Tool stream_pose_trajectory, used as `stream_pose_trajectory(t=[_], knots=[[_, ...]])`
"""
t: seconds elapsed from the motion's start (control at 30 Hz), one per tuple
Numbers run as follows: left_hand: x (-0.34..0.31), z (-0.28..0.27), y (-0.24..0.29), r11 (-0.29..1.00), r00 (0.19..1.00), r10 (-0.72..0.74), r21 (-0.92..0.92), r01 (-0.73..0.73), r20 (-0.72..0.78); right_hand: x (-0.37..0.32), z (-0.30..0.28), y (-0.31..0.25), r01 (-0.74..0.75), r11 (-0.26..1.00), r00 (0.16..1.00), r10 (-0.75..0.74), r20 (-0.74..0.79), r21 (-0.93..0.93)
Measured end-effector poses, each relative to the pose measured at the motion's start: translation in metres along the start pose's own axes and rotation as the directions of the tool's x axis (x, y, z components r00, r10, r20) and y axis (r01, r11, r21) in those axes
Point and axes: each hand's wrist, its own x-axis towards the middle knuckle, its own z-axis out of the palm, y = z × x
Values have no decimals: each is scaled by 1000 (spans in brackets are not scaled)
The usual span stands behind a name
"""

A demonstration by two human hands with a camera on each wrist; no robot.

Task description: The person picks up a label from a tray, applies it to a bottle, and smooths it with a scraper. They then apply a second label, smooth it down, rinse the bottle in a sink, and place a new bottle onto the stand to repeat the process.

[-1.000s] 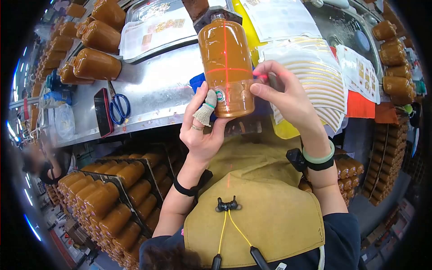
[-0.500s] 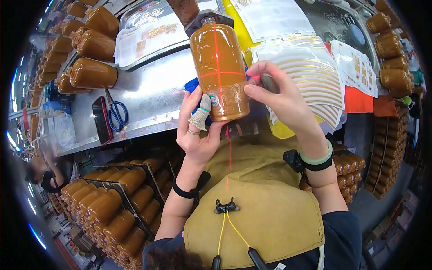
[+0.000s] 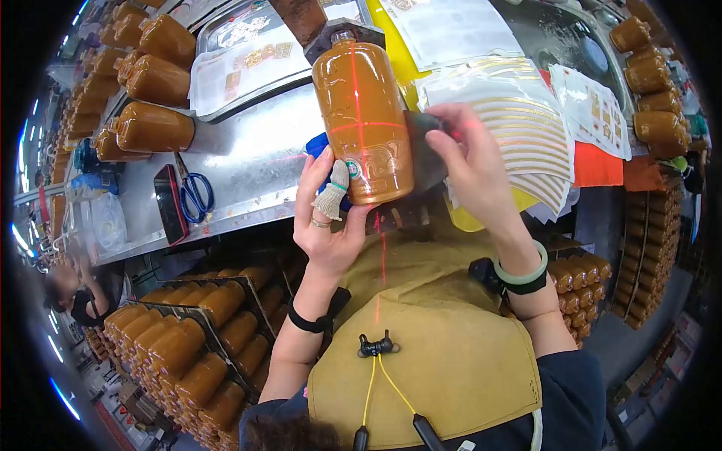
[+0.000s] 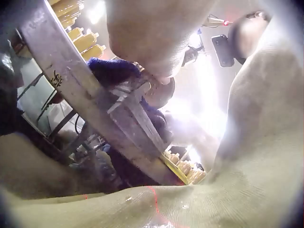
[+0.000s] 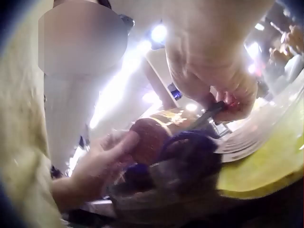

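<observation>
A glossy brown bottle [image 3: 365, 124] lies tilted away from the person, its neck at a metal holder [image 3: 350, 34], with red laser lines crossing it. My left hand [image 3: 325, 237] grips its base end; one finger wears a knit sleeve [image 3: 331, 194] beside a small green round sticker [image 3: 351, 169]. At the bottle's right side, my right hand [image 3: 481, 169] pinches a dark, thin, flat scraper-like piece [image 3: 425, 150]. In the right wrist view this thin piece [image 5: 209, 115] reaches from the fingertips toward the bottle. A blue cloth [image 3: 317, 144] sits beneath the bottle.
Sheets with gold curved strips [image 3: 519, 128] lie on the right. Gold-decal sheets [image 3: 256, 68] rest on a tray at the back left. Blue scissors [image 3: 197, 197] and a phone [image 3: 171, 204] lie left. Brown bottles [image 3: 162, 131] stand around, with racks of them [image 3: 188, 338] below.
The right hand has shifted slightly right of the bottle, and the dark flat piece now shows broadly beside it. A clear film-like band seen on the lower bottle earlier now looks smooth. The left hand keeps its grip.
</observation>
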Motion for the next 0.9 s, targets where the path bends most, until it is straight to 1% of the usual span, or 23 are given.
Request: stream_pose_trajectory(t=[0.03,0.07,0.13,0.17,0.2,0.27,0.3,0.33,0.4,0.43,0.47,0.5,0.53,0.57,0.6,0.63,0.67,0.73,0.77,0.8,0.83,0.87,0.9], knots=[[0,1,0,1000,1000,-13,-20,12,-12,4,-5,1,-28,982,997,15,-74,-185],[0,0,0,1000,1000,-11,-21,11,-11,3,-6,-2,-28,982,997,15,-75,-185],[0,1,0,1000,1000,3,-2,-3,-3,-1,-7,-7,-26,997,991,36,-129,75],[-1,1,1,1000,1000,-1,-1,1,-2,-3,-5,-10,38,994,991,-25,-134,98],[-1,1,0,1000,1000,-9,-13,9,-4,-6,-1,-12,37,994,991,-23,-132,99],[-3,0,-2,1000,1000,-17,-22,17,-6,-10,8,-13,2,979,1000,0,-10,206],[-5,0,-4,999,999,-39,-17,39,11,-5,10,0,84,990,995,-78,-61,112],[-3,-1,-3,998,998,-62,-11,62,25,0,5,6,86,990,995,-80,-59,111],[7,6,2,995,996,-93,-18,93,16,9,-7,12,-56,997,992,61,-107,48],[9,12,3,958,966,-259,-126,256,-9,7,-9,11,1,994,994,11,-109,111],[9,13,5,882,907,-421,-236,407,-10,5,-10,8,-2,994,995,13,-103,113],[9,12,5,869,892,-449,-205,451,57,4,-12,4,15,982,995,3,-97,188],[11,10,6,870,893,-447,-207,448,55,5,-14,2,34,965,996,-10,-94,259],[13,7,10,913,926,-372,-153,377,60,5,-17,2,19,962,999,-5,-53,271],[16,3,13,949,953,-295,-98,301,67,5,-18,2,20,963,999,-7,-50,269],[21,-3,16,970,967,-232,-56,238,105,5,-18,4,7,947,999,8,-45,321],[27,-4,18,970,967,-233,-55,239,99,4,-18,4,-7,928,999,22,-37,372],[38,-7,23,987,979,-153,-25,157,136,1,-15,1,-27,919,1000,28,1,394],[44,-12,26,974,961,-182,-97,205,207,0,-14,-2,-47,907,999,36,35,418],[48,-14,28,974,962,-182,-97,204,202,-3,-11,-7,-45,908,999,32,37,417],[51,-16,29,892,932,-260,-307,332,251,-6,-9,-14,-43,918,999,28,44,394],[53,-18,30,750,893,-321,-491,443,315,-9,-5,-18,-41,927,998,24,52,372],[53,-15,26,622,863,-389,-600,503,322,-12,-2,-20,-4,935,999,-14,48,354]])
